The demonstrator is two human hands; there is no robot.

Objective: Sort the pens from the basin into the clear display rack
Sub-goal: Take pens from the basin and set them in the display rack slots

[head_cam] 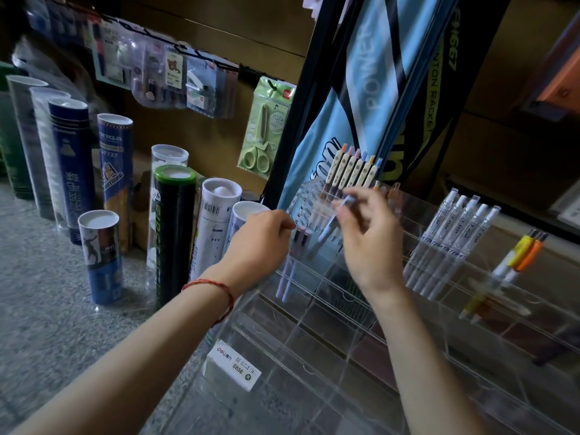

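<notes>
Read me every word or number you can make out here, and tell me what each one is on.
"S856": white box.
"ONGA": blue tube.
"POWER": blue bag panel.
"RACKET": dark bag panel.
Print on the white pens and hanging packets: too blurred to read.

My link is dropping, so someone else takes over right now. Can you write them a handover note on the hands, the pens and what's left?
Left hand: at the tops of the lilac pens in the left slot of the clear display rack; grip unclear.
Right hand: pinches a pale blue pen, tilted over the rack, not yet slotted.
Done: cream pens, white pens, yellow and orange pens stand in the rack.
Left: seat this pen; basin out of view, so remainder unknown.
</notes>
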